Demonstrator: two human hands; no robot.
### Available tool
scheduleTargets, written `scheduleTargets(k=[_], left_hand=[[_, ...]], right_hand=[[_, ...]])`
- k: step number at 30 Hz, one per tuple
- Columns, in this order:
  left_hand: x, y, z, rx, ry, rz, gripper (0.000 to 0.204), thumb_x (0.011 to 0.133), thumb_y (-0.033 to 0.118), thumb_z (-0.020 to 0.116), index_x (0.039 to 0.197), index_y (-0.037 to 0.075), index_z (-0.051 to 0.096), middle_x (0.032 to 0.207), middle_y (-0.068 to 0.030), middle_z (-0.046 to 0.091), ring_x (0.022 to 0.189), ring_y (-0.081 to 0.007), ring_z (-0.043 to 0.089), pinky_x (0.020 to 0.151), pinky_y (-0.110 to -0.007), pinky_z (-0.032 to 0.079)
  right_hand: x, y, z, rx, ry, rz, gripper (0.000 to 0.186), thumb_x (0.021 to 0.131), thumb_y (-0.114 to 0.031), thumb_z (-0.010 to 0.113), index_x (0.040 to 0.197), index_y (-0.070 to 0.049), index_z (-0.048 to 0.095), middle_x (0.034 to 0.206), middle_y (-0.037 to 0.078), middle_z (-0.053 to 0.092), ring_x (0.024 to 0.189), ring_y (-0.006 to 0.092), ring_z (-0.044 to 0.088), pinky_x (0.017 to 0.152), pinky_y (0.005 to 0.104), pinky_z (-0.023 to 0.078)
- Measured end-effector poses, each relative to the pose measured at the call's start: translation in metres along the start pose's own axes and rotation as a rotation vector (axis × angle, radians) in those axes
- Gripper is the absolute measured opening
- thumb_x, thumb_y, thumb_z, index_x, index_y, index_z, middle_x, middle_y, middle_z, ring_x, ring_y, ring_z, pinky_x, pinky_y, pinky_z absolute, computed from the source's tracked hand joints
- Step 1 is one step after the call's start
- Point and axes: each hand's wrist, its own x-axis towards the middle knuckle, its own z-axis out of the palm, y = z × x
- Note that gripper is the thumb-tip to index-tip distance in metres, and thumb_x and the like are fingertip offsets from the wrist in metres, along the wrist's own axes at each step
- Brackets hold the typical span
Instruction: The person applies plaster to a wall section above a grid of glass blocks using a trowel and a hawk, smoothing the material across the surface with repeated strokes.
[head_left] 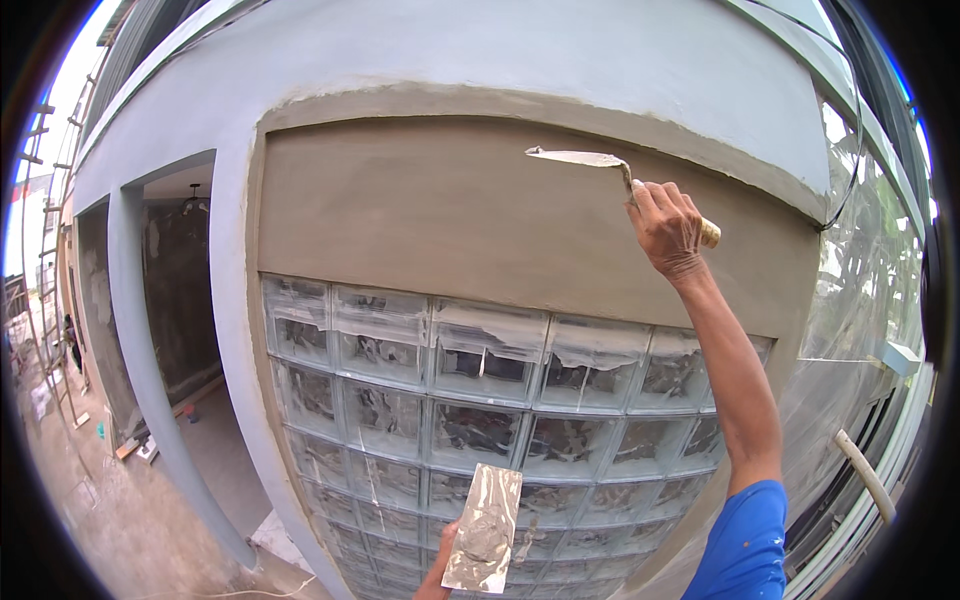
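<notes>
Shows no readable text, label, brand, number or sign: nothing legible on the trowel [582, 158], the board [483, 530], the blue sleeve [742, 545], the glass blocks [475, 428], the plastered panel [420, 210] or the pale wall [560, 50].

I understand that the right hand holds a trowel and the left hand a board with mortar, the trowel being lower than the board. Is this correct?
Not quite: the head view shows the trowel higher than the board, not lower. The right hand does hold the trowel, and the left hand the board with mortar.
</notes>
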Motion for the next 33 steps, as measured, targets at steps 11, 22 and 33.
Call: scheduleTargets(k=[11, 22, 33], left_hand=[[-0.011, 0.025, 0.001, 0.081, 0.074, 0.028, 0.036, 0.091, 0.02, 0.04, 0.115, -0.005, 0.051, 0.099, -0.0194, 0.061, 0.083, -0.0321, 0.065, 0.071, -0.044, 0.056], [-0.014, 0.043, -0.011, 0.065, 0.081, 0.029, 0.039, 0.091, 0.022, 0.038, 0.116, -0.006, 0.05, 0.1, -0.02, 0.061, 0.083, -0.0327, 0.065, 0.071, -0.044, 0.056], [-0.003, 0.043, -0.031, -0.073, -0.025, -0.013, 0.042, 0.091, 0.024, 0.036, 0.116, -0.006, 0.05, 0.101, -0.0206, 0.061, 0.083, -0.0336, 0.064, 0.072, -0.045, 0.056]], right_hand=[[0.026, -0.028, 0.028, 0.005, -0.023, 0.042, 0.024, 0.076, -0.017, 0.068, 0.094, -0.003, 0.061, 0.081, 0.005, 0.061, 0.076, 0.0199, 0.059, 0.064, 0.0348, 0.049], [0.04, -0.042, 0.033, 0.023, -0.055, 0.083, 0.023, 0.076, -0.018, 0.068, 0.092, -0.003, 0.059, 0.08, 0.006, 0.06, 0.077, 0.0222, 0.059, 0.065, 0.037, 0.05], [0.082, -0.071, 0.041, 0.042, -0.248, 0.096, 0.02, 0.081, -0.022, 0.064, 0.087, -0.004, 0.057, 0.081, 0.008, 0.061, 0.078, 0.0246, 0.06, 0.065, 0.0382, 0.051]])
